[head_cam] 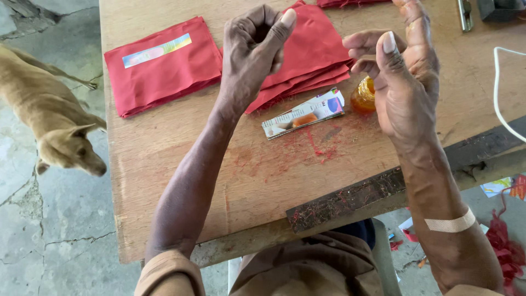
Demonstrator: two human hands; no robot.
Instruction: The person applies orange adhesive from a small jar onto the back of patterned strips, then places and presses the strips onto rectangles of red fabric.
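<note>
Head view: printed strip (pixel 303 113) (long axis left-right, tilted) lies below both hands.

Looks like a small, informal sewing or craft workshop, open to the yard. Worn plywood table (pixel 164 181) dusted with red thread scraps, stacks of cut red cloth (pixel 164 66), a small jar of orange liquid (pixel 362 96). Cracked concrete floor (pixel 55 230) below, a tan dog (pixel 49 120) wandering past, red offcuts (pixel 507 246) dropped beside the table.

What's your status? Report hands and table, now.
Left hand raised, fingers pinched, hold unclear. Right hand raised, fingers curled, nothing visible in it. Red cloth stacks, small amber jar, printed strip on wooden table. Nothing between hands.
</note>
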